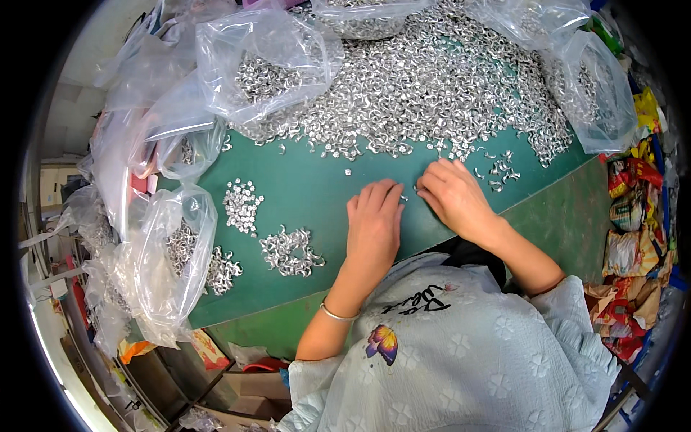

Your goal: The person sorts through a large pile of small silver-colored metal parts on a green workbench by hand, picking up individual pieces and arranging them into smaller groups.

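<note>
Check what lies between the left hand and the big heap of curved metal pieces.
The head view shows one small silver metal piece on the green tabletop, between the left hand and the heap.

Left hand point(375, 217) palm down — right hand point(455, 196) near it, both loosely curled.

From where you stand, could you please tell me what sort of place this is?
Probably a small workshop: a big heap of small metal parts lies on a green table, with clear plastic bags of similar parts beside it.
</note>
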Demonstrator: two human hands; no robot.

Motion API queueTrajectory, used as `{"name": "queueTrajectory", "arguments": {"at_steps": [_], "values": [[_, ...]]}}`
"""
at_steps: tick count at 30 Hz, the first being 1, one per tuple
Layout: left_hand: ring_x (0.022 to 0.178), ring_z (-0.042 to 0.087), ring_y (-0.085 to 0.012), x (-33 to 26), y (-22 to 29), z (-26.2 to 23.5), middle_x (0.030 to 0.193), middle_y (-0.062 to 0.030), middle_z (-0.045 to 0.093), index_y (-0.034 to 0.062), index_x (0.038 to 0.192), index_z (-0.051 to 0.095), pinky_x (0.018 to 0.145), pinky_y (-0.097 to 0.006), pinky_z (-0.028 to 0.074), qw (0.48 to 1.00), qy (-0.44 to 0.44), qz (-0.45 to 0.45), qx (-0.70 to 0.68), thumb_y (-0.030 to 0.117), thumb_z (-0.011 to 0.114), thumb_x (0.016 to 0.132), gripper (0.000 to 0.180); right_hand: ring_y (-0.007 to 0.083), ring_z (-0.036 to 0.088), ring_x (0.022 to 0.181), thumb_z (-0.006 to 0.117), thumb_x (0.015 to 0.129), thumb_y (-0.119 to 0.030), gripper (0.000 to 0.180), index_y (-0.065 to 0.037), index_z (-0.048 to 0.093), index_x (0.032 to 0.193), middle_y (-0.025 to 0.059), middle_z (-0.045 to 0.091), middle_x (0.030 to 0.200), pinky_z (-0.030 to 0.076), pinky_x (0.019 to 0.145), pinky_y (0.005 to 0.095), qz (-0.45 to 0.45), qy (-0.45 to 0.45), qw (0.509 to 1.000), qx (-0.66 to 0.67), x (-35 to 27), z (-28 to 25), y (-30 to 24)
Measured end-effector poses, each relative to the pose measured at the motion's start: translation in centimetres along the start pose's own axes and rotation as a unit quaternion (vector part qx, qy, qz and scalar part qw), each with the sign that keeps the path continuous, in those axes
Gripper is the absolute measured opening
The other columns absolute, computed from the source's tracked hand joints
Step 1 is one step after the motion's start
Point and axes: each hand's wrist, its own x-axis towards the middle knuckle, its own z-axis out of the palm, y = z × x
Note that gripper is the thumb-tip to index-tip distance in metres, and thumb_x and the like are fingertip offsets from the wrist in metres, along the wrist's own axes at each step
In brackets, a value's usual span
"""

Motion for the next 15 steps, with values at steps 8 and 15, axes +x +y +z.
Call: {"name": "queueTrajectory", "arguments": {"at_steps": [8, 15], "values": [[0.110, 0.055, -0.0319, -2.1, -1.4, -1.1, 0.118, -0.0137, 0.057, 0.0008, 0.117, 0.059, 0.100, -0.049, 0.038, 0.995, 0.058, -0.060, -0.049, 0.001, 0.061, 0.086, 0.032, 0.0297, 0.056, 0.092, 0.069, 0.081, -0.007, 0.014, -0.002, 0.062, 0.092, 0.0099, 0.058, 0.089, 0.046, 0.082, 0.0408, -0.026, -0.062, 0.984, 0.167, 1.2, 1.8, -2.6], [0.113, 0.054, -0.0331, -2.3, 0.1, 0.3, 0.117, -0.0130, 0.056, 0.0015, 0.107, 0.062, 0.103, -0.052, 0.037, 1.000, 0.016, -0.008, 0.024, 0.001, 0.064, 0.083, 0.024, 0.0315, 0.051, 0.116, 0.067, 0.081, -0.007, 0.029, -0.004, 0.064, 0.110, 0.0117, 0.058, 0.119, 0.042, 0.099, 0.0444, -0.069, 0.061, 0.996, 0.023, 7.0, 1.0, -0.1]]}}
